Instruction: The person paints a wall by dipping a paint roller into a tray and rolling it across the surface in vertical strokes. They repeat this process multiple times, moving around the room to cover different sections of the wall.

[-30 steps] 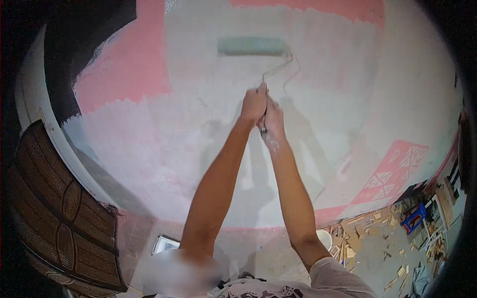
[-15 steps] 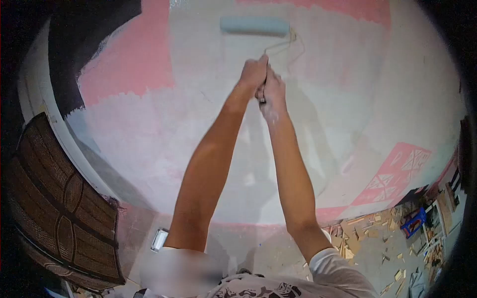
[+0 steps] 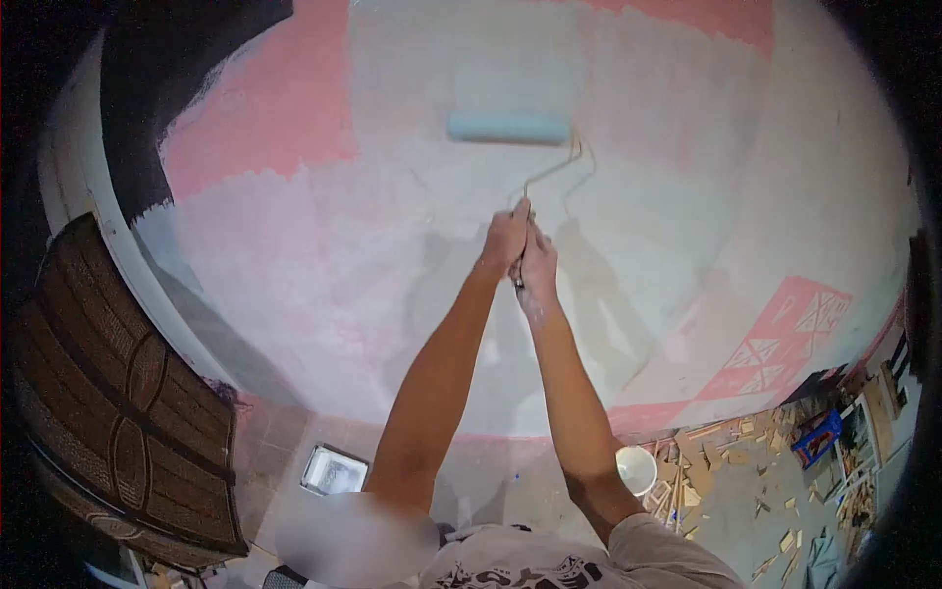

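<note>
A paint roller [image 3: 508, 128] with a pale blue sleeve lies level against the wall [image 3: 471, 324]. Its bent wire frame runs down to a handle mostly hidden in my grip. My left hand [image 3: 507, 239] wraps round the upper part of the handle, thumb pointing up along it. Just below and to the right, my right hand [image 3: 536, 265] is closed on the same handle, with pale smears on the wrist. The wall is coated whitish over pink, and bright pink patches show at the upper left, top and lower right.
On the floor, a paint tray [image 3: 335, 471] with white paint sits left of my arms, and a white bucket [image 3: 638, 470] stands right. Wood scraps [image 3: 721, 456] and a blue-and-red box [image 3: 816, 438] lie further right. A brown carved door [image 3: 123, 393] is at left.
Both hands and the roller have moved down the wall together, the grip unchanged. More of the paint tray and the bucket now shows beside my arms.
</note>
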